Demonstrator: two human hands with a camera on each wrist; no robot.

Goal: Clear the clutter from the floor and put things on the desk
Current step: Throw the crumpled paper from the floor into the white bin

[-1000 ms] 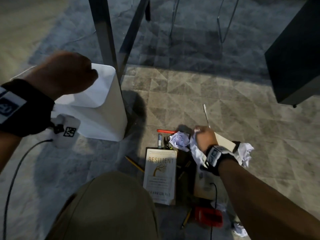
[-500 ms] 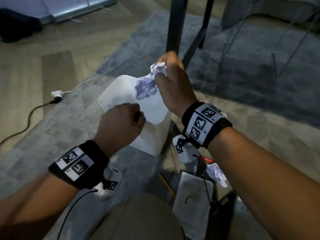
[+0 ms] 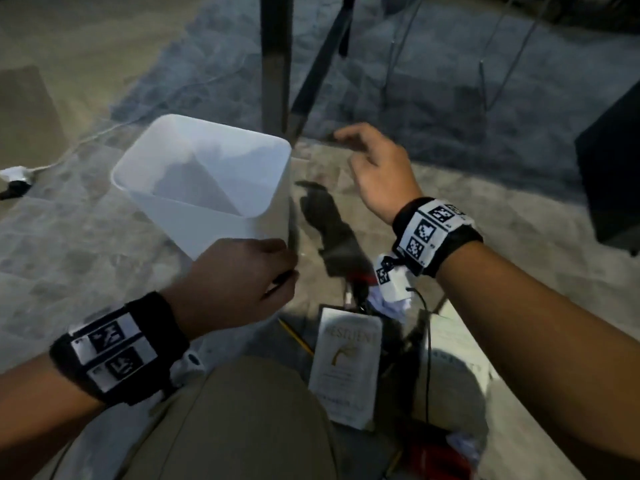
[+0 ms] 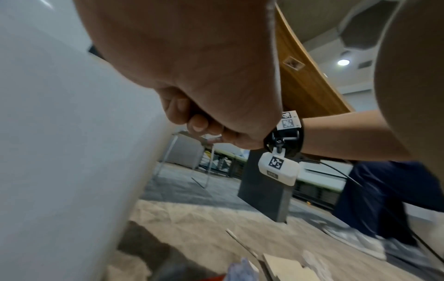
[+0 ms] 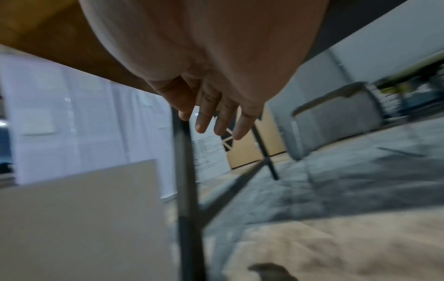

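Note:
My right hand (image 3: pixel 377 168) hovers open and empty to the right of the white bin (image 3: pixel 214 230), its fingers (image 5: pixel 216 121) spread loosely near the desk leg (image 3: pixel 275 60). My left hand (image 3: pixel 242 282) is a curled fist against the bin's near wall (image 4: pixel 60 152); I make out nothing in it. On the floor below my arms lie a white book (image 3: pixel 346 362), a crumpled paper ball (image 3: pixel 391 306), a yellow pencil (image 3: pixel 296 336) and a red object (image 3: pixel 433 459). Inside the bin I see no paper, only white walls and shadow.
The dark desk leg (image 5: pixel 185 171) and a slanted brace (image 3: pixel 318 71) stand just behind the bin. A black cabinet (image 3: pixel 609 168) sits at the right. Thin chair legs (image 3: pixel 485 84) stand on the grey rug. A plug and cable (image 3: pixel 14 178) lie far left.
Half a second ago my right hand held crumpled paper over the bin; now it is empty, open, and off to the bin's right. My left fist has dropped lower along the bin's side.

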